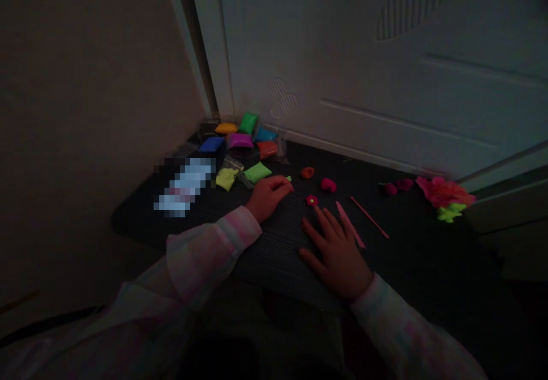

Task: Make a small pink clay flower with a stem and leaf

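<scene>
The scene is dim. My left hand [269, 195] rests on the dark table [274, 254] with fingers curled, and a small green bit of clay [289, 178] shows at its fingertips. My right hand [335, 253] lies flat on the table with fingers stretched out, holding nothing. Just beyond its fingertips sits a small pink clay flower with a yellow centre [311, 200]. A pink modelling tool [350, 224] lies beside the right hand's fingers, and a thin pink stick [369, 217] lies further right.
Several coloured clay packets [242, 139] are piled at the back left corner, with a lime green packet [257, 172] nearer. An orange clay lump [307, 172] and a pink lump [329, 184] lie mid-table. A large pink clay flower with green leaves [445, 196] sits at the right. A white door [385, 66] stands behind.
</scene>
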Action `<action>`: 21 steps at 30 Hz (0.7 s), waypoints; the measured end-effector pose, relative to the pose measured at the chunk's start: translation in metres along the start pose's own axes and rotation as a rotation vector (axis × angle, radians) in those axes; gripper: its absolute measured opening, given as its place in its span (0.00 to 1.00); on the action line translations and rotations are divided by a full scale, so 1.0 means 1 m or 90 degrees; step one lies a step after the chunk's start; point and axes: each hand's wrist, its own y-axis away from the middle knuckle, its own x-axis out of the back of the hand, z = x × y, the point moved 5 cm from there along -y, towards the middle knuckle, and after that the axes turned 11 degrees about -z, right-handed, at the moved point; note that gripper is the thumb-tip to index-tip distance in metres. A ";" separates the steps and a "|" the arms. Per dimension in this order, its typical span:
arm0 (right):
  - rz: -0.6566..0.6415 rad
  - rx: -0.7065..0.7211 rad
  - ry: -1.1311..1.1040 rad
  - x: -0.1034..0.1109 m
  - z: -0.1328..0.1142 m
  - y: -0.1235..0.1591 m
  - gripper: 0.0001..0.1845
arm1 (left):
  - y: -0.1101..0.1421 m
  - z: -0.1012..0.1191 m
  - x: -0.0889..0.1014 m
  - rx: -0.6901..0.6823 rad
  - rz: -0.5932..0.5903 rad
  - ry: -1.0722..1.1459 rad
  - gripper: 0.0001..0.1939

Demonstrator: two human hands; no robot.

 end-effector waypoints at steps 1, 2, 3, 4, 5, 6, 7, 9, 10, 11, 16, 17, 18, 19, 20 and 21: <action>0.003 -0.011 0.000 0.000 0.001 0.000 0.28 | 0.000 0.000 0.000 -0.001 0.000 0.000 0.07; 0.000 0.003 0.000 0.000 0.000 0.000 0.28 | 0.000 0.000 0.000 -0.001 0.000 -0.001 0.07; -0.007 0.035 0.001 0.000 -0.003 0.000 0.28 | 0.000 0.000 0.000 -0.002 0.000 -0.001 0.07; -0.015 0.068 0.002 -0.001 -0.006 0.001 0.28 | 0.000 0.000 0.000 -0.003 -0.001 -0.002 0.07; -0.018 0.082 0.005 -0.001 -0.007 0.001 0.28 | 0.000 0.000 0.000 -0.003 -0.002 -0.003 0.07; -0.017 0.071 0.009 -0.001 -0.006 0.001 0.28 | 0.000 0.000 0.000 -0.003 -0.002 -0.003 0.07; -0.013 0.042 0.013 -0.001 -0.004 0.000 0.29 | 0.000 0.000 -0.001 -0.003 -0.002 -0.004 0.07; -0.008 0.006 0.018 0.000 -0.002 0.000 0.29 | 0.000 0.001 -0.001 -0.003 -0.003 -0.005 0.07; -0.012 0.016 0.018 -0.001 -0.002 0.000 0.29 | 0.000 0.001 -0.001 -0.003 -0.003 -0.004 0.07; -0.018 0.037 0.016 -0.002 -0.004 0.000 0.29 | 0.000 0.001 -0.001 -0.003 -0.003 -0.004 0.07; -0.002 -0.028 0.012 -0.001 0.003 -0.001 0.30 | 0.001 0.001 0.000 -0.003 -0.004 -0.007 0.07; -0.002 -0.023 0.012 -0.001 0.002 -0.001 0.30 | 0.001 0.001 0.000 -0.003 -0.004 -0.008 0.07; -0.007 0.001 0.011 -0.002 0.000 -0.001 0.29 | 0.001 0.001 0.000 -0.003 -0.004 -0.009 0.07; -0.014 0.031 0.010 -0.002 -0.002 -0.001 0.28 | 0.001 0.001 0.000 -0.004 -0.005 -0.010 0.07; -0.016 0.047 0.007 -0.002 -0.003 0.000 0.28 | 0.001 0.001 0.000 -0.004 -0.005 -0.011 0.07; -0.013 0.040 0.006 -0.002 -0.002 0.000 0.28 | 0.001 0.001 0.000 -0.005 -0.005 -0.011 0.07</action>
